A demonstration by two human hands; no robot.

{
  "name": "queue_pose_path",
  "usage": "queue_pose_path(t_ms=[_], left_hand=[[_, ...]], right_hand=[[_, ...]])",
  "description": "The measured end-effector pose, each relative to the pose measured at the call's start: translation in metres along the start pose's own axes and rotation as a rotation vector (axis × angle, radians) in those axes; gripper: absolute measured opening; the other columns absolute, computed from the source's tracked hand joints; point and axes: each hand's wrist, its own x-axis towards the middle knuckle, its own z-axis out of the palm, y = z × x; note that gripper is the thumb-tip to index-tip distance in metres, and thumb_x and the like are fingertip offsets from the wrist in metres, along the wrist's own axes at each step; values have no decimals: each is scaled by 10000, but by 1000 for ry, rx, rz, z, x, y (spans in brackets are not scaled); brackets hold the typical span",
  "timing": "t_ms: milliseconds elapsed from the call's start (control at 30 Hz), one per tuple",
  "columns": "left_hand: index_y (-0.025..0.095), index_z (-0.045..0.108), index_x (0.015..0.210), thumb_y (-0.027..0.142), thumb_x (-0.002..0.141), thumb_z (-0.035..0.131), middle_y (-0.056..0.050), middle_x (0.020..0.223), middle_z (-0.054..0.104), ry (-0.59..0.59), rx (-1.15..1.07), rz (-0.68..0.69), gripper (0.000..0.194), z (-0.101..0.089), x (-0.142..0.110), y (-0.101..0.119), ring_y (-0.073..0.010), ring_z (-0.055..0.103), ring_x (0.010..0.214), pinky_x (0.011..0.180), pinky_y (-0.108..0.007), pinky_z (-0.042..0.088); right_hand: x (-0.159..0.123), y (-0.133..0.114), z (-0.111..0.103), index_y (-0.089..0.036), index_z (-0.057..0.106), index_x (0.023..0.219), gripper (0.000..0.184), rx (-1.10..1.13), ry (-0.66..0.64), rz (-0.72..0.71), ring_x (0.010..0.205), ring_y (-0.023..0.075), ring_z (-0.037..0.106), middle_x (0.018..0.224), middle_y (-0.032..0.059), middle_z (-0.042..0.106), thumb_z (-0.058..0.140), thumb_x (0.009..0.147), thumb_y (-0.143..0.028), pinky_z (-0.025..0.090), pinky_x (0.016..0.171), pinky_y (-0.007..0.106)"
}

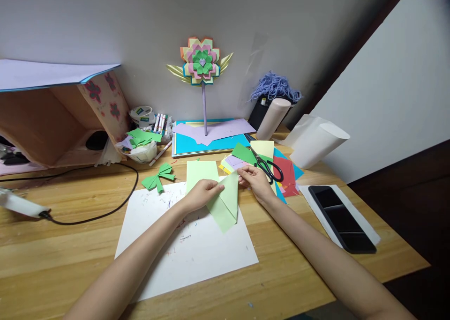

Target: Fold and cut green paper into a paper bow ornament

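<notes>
A light green sheet of paper (228,200), folded over on a diagonal, is held up between my two hands above a marked white sheet (190,254). My left hand (204,193) grips its left side, thumb on top. At the upper right corner, my right hand (253,179) pinches the paper between thumb and fingers. A second light green sheet (201,171) lies flat just behind my left hand. Black-handled scissors (267,167) rest on coloured paper pieces right behind my right hand. The undersides of my fingers are partly hidden.
Green paper cutouts (160,176) lie at the left. Behind stands a paper flower (202,62) on a purple stem. A phone (341,219), a paper roll (318,144) and a pinkish cylinder (274,118) are at the right. A black cable (116,210) crosses the left side, near a box (63,123).
</notes>
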Motion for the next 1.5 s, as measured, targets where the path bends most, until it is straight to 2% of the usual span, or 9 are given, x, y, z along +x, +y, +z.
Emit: queue_pose_path(t_ms=[400, 467, 600, 667, 800, 1000, 1233, 1500], left_hand=[[162, 434, 617, 520, 797, 418, 26, 583, 359, -22, -65, -40, 401, -2, 2, -2, -103, 323, 537, 502, -235, 245], [162, 437, 626, 517, 802, 414, 26, 590, 366, -22, -80, -31, 396, -3, 2, -3, -104, 332, 545, 507, -234, 256], [171, 398, 607, 518, 805, 414, 33, 582, 339, -17, -86, -15, 400, -4, 1, -3, -98, 318, 538, 502, -232, 253], [171, 401, 611, 521, 805, 415, 35, 580, 333, -26, -75, -20, 401, -5, 1, -2, -97, 313, 532, 494, -232, 247], [166, 419, 621, 533, 802, 417, 34, 582, 352, -34, -68, -28, 409, -5, 1, -3, -98, 327, 530, 492, -230, 254], [153, 476, 654, 546, 791, 423, 12, 606, 422, -36, -99, -28, 419, -5, 2, -2, -115, 386, 556, 508, -234, 292], [155, 473, 633, 552, 774, 445, 15, 595, 438, -37, -121, -38, 423, -5, 1, 0, -111, 394, 547, 509, -230, 297], [158, 461, 621, 509, 793, 439, 10, 605, 443, -55, -117, -30, 391, -5, 1, 0, -108, 393, 548, 507, -228, 295]], right_hand=[[0, -6, -1, -150, 610, 698, 351, -93, 8, -60, 411, 93, 495, 475, -11, 578, 733, 589, -460, 366, 401, 200], [-4, -9, 0, -158, 597, 715, 350, -151, -42, -28, 412, 85, 482, 478, -29, 564, 731, 594, -458, 346, 397, 192], [-10, -13, 1, -153, 624, 787, 354, -301, -236, 105, 439, 75, 474, 534, -34, 574, 743, 594, -425, 326, 401, 178], [-11, -12, 0, -141, 636, 813, 360, -311, -264, 127, 463, 80, 492, 570, -17, 600, 735, 609, -419, 350, 418, 181], [-8, -8, -2, -130, 629, 776, 343, -294, -252, 111, 465, 86, 509, 550, -12, 599, 722, 627, -425, 412, 462, 196], [-4, -6, -1, -157, 565, 606, 355, -217, -248, 70, 473, 113, 556, 533, -8, 588, 659, 669, -494, 464, 489, 224], [-6, -7, 3, -180, 557, 600, 334, -160, -101, -7, 465, 128, 540, 505, -20, 558, 727, 588, -468, 473, 472, 241], [-7, -3, 5, -182, 611, 674, 292, -81, -80, -54, 516, 141, 562, 612, 6, 607, 629, 704, -472, 480, 516, 264]])
